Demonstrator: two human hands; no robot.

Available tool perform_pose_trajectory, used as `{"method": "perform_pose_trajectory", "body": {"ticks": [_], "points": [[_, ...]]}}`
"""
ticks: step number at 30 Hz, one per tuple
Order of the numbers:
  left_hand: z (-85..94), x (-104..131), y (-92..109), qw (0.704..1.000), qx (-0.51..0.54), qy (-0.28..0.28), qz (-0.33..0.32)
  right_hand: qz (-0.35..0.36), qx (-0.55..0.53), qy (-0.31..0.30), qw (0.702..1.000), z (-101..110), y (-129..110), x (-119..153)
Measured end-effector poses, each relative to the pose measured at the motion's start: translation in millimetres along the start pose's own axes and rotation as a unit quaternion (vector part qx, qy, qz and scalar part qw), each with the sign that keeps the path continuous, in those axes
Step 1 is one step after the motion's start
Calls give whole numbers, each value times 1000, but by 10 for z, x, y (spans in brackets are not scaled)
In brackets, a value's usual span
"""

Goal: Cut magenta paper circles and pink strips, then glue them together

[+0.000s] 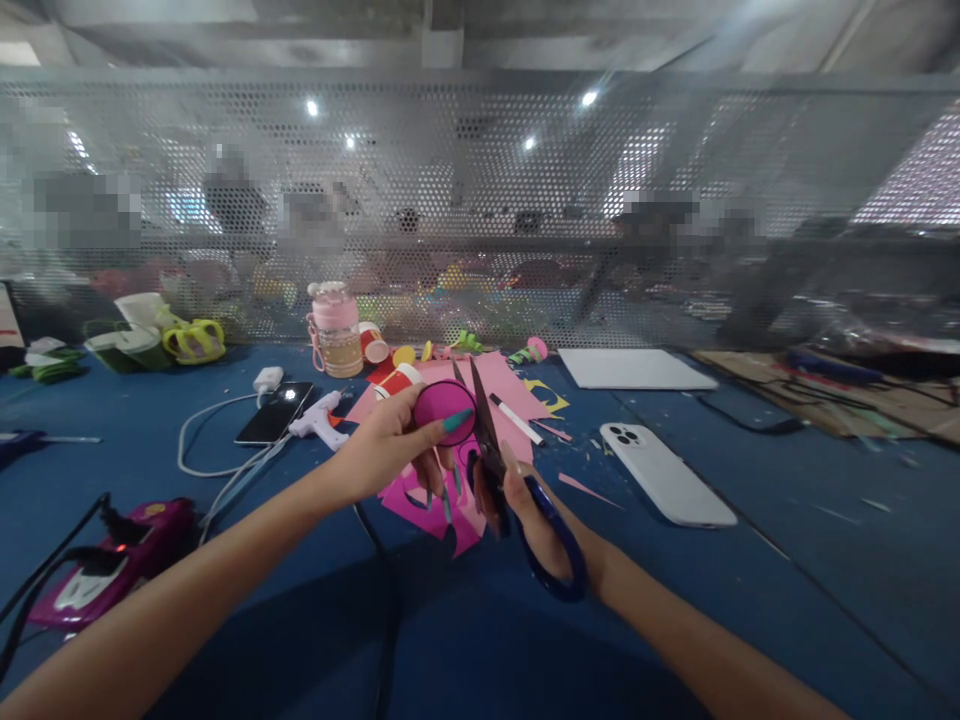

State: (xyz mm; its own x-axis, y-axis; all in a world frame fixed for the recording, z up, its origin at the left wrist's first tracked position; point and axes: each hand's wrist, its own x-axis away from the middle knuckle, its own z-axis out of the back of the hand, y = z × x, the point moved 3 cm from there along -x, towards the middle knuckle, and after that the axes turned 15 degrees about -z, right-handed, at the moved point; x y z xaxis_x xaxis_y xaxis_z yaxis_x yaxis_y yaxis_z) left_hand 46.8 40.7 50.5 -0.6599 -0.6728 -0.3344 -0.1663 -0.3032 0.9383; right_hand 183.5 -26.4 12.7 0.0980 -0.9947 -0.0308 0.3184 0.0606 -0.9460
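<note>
My left hand [390, 440] pinches a round magenta paper disc [439, 408] with a dark outline, its thumb lying across the face. In my right hand [536, 510] is a pair of scissors [487, 425] with dark blue handles; the blades point away from me and stand apart at the disc's right edge. Below both hands lies a cut magenta paper sheet [427, 515] with curved gaps in it. Under that, farther back, spreads pink paper [510, 385] with a white marker [516, 419] on top.
Left of the papers are a white glue gun [322, 420], a black phone [274, 413] and a magenta power strip [120, 565] with cables. A pink-capped bottle [335, 330] and paper cups [397, 380] stand behind. A white phone [667, 475] and white board [636, 369] lie right.
</note>
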Motion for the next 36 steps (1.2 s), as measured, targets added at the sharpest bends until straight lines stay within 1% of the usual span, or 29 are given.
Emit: {"method": "perform_pose_trajectory", "body": {"ticks": [5, 12, 18, 22, 28, 36], "points": [[-21, 7, 8, 1000, 5, -2, -2, 5, 5, 4, 1000, 17, -34, 10], [-64, 12, -3, 1000, 16, 14, 2, -6, -10, 3, 1000, -4, -12, 16], [-104, 24, 4, 999, 23, 25, -11, -6, -23, 19, 1000, -21, 29, 10], [-114, 28, 1, 999, 26, 29, -24, -6, -20, 17, 1000, -31, 48, 1], [-132, 33, 0, 998, 38, 28, -33, 5, 4, 19, 1000, 0, -19, 19], [-109, 35, 11, 999, -13, 26, -21, 8, 30, 15, 999, 23, -71, 37]]}}
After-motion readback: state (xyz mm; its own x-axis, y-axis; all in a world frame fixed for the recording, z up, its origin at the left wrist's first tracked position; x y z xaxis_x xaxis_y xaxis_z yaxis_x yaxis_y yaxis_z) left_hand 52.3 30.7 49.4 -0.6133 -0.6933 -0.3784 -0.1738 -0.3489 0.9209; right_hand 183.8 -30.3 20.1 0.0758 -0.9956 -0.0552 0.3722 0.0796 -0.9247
